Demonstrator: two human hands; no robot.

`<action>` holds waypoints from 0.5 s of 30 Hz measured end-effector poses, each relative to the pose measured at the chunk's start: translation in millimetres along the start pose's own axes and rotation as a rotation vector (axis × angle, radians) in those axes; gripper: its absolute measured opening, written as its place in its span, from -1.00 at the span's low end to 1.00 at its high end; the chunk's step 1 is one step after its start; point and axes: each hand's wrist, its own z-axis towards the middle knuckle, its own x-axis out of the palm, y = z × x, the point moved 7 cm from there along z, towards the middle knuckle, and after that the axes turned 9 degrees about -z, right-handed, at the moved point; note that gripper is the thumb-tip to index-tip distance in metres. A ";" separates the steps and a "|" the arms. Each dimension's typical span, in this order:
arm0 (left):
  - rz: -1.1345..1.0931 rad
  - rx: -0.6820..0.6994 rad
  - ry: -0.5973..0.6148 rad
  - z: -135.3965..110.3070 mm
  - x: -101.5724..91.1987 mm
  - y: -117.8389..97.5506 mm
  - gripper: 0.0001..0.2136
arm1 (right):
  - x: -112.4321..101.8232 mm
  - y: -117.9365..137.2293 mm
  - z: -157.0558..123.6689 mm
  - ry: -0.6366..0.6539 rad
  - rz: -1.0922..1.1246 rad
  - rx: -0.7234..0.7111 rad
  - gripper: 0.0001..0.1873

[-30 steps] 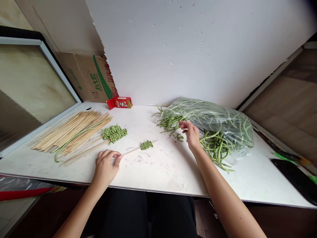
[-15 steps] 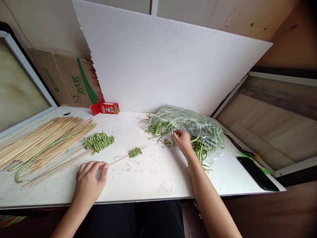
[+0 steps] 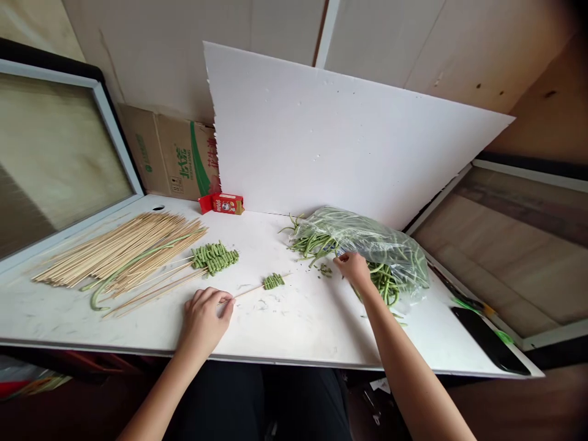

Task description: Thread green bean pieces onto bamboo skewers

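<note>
My left hand [image 3: 203, 317] rests on the white table [image 3: 294, 324] and pinches the near end of a bamboo skewer [image 3: 250, 289] that has several short green bean pieces [image 3: 274, 281] threaded near its far end. My right hand [image 3: 353, 268] reaches into the loose long beans [image 3: 312, 244] spilling from a clear plastic bag [image 3: 367, 242], its fingers curled among the stems. A few cut bean bits [image 3: 326, 269] lie just left of that hand.
A pile of bare bamboo skewers [image 3: 119, 251] with one long bean across it lies at the left. Finished bean skewers [image 3: 214, 256] sit beside it. A small red carton [image 3: 223, 203], a cardboard box [image 3: 172, 156] and a white foam board [image 3: 340, 135] stand behind. A black phone [image 3: 489, 340] lies far right.
The view has shifted as my head moved. My right hand has slid slightly deeper among the beans by the bag. My left hand stays on the skewer's end.
</note>
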 end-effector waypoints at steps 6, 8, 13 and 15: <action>0.004 -0.014 0.020 0.8 0.0 0.7 -0.85 | -55.3 -0.8 -28.9 -0.032 0.180 -0.142 -0.69; 0.012 -0.022 0.022 0.8 -0.3 0.4 -0.85 | -72.3 -4.3 -44.2 -0.025 0.209 -0.162 -0.68; 0.080 -0.035 -0.006 0.3 -4.1 -0.4 -0.85 | -110.9 -16.9 -79.9 -0.069 0.250 -0.183 -0.71; 0.105 -0.044 -0.025 0.0 -6.5 0.0 -0.84 | -122.3 -23.1 -89.4 -0.092 0.260 -0.170 -0.71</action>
